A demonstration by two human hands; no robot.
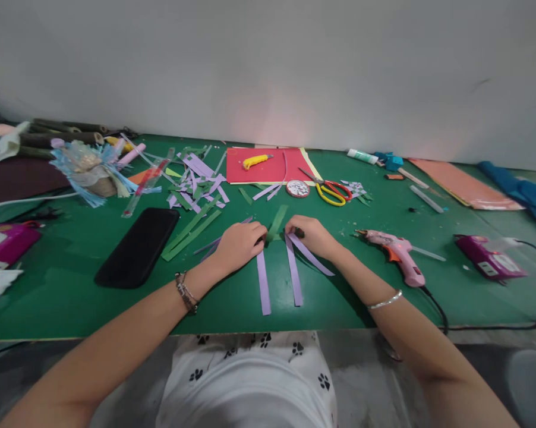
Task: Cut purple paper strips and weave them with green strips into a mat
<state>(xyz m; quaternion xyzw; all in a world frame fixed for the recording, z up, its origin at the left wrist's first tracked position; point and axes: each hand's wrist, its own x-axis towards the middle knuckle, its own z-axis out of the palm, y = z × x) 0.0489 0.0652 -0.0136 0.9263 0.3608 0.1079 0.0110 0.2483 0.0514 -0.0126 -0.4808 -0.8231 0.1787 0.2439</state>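
Both hands work close together over the green table. My left hand (pixel 241 244) is closed at the top of a purple paper strip (pixel 263 282) that hangs toward the table's front edge; more purple strips stick out behind it. In my right hand (pixel 312 235), thumb and fingers pinch another purple paper strip (pixel 295 273), with a second one fanning out to the right. Between the hands a short green paper strip (pixel 277 223) slants upward. The fingertips partly hide where the strips meet. Long green strips (pixel 190 235) lie left of my left hand.
A pink glue gun (pixel 397 252) lies right of my right arm, its cord running to a purple power strip (pixel 491 255). A black phone (pixel 138 246) rests on the left. Behind are scissors (pixel 333 191), a yellow cutter (pixel 255 161) on red paper (pixel 268 174) and paper scraps (pixel 199 181).
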